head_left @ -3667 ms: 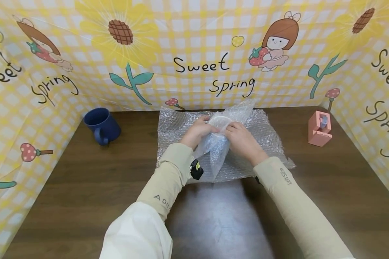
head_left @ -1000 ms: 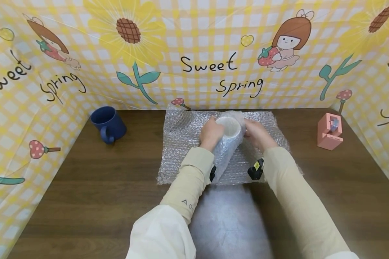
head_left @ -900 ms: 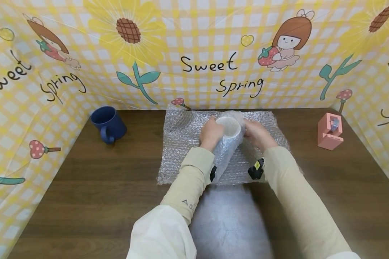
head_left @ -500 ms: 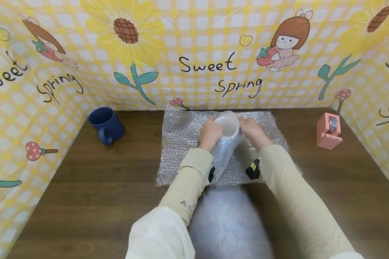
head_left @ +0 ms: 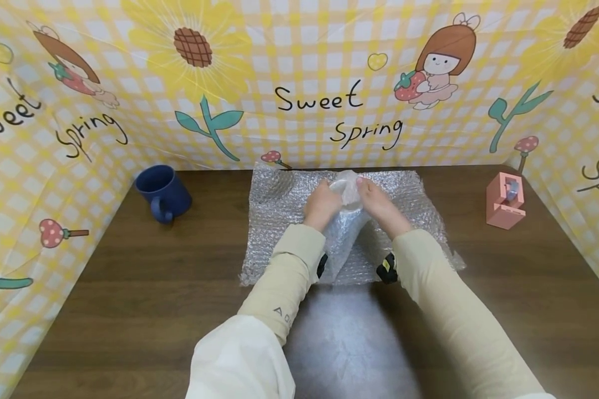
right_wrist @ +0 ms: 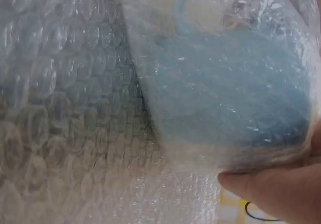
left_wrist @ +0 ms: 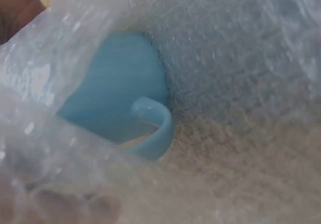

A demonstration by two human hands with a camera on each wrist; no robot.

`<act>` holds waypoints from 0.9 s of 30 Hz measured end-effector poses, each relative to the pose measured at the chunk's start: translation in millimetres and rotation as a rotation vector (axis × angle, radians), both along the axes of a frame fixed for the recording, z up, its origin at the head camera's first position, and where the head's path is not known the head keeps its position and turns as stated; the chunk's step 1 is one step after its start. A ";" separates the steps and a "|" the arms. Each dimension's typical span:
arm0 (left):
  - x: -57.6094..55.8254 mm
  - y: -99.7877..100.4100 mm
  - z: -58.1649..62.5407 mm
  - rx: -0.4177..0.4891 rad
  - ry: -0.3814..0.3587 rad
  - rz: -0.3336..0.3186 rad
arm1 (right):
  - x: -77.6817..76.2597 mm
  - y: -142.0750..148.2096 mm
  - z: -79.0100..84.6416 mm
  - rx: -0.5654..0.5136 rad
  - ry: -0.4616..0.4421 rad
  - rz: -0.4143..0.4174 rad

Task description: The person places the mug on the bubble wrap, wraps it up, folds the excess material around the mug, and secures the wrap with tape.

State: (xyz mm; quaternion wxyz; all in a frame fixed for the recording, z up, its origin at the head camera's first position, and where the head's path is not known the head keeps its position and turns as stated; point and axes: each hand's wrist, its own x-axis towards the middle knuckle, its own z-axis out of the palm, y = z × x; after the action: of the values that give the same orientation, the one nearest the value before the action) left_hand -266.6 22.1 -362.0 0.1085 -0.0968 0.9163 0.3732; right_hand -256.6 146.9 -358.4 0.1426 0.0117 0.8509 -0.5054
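Observation:
A light blue mug (left_wrist: 125, 78) with a curved handle lies partly wrapped in a sheet of bubble wrap (head_left: 279, 221). In the head view its pale mouth (head_left: 336, 187) faces up, partly covered by a flap of wrap (head_left: 350, 191). My left hand (head_left: 323, 205) grips the wrapped mug at the left side of its rim. At the right side, my right hand (head_left: 381, 206) pinches the wrap beside the flap. Through the film in the right wrist view the mug (right_wrist: 225, 93) looks blurred, with the right hand's fingers (right_wrist: 281, 189) along its lower edge.
On the left of the brown wooden table (head_left: 145, 310) stands a dark blue mug (head_left: 165, 194). A pink tape dispenser (head_left: 505, 202) stands on the right. A yellow checked cloth (head_left: 309, 50) hangs behind and at both sides.
Since half a second ago my right hand has moved left, bringing the wrap flap over the mug's mouth. My left hand keeps its grip. Earlier both hands were closer together over the mouth.

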 end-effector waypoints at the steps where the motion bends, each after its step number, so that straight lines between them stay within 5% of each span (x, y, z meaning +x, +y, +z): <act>1: 0.4 -0.7 1.1 -0.003 -0.007 -0.008 | 0.3 0.8 -0.9 -0.012 0.003 0.009; 9: 3.7 -6.1 7.9 0.022 -0.013 -0.061 | 3.8 2.0 -0.6 -0.069 -0.040 0.029; 21: 3.6 -22.5 17.3 0.255 -0.071 -0.155 | 0.2 -2.8 -2.2 -0.034 -0.026 -0.016; 27: 8.7 -46.7 39.2 0.211 -0.251 -0.272 | 0.3 -4.7 -2.4 -0.040 -0.034 -0.026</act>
State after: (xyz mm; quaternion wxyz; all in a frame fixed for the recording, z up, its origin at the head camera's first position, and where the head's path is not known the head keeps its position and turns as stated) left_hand -258.0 -24.6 -322.9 0.2807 -0.0058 0.8560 0.4342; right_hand -256.3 142.2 -360.7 0.1506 0.0287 0.8377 -0.5241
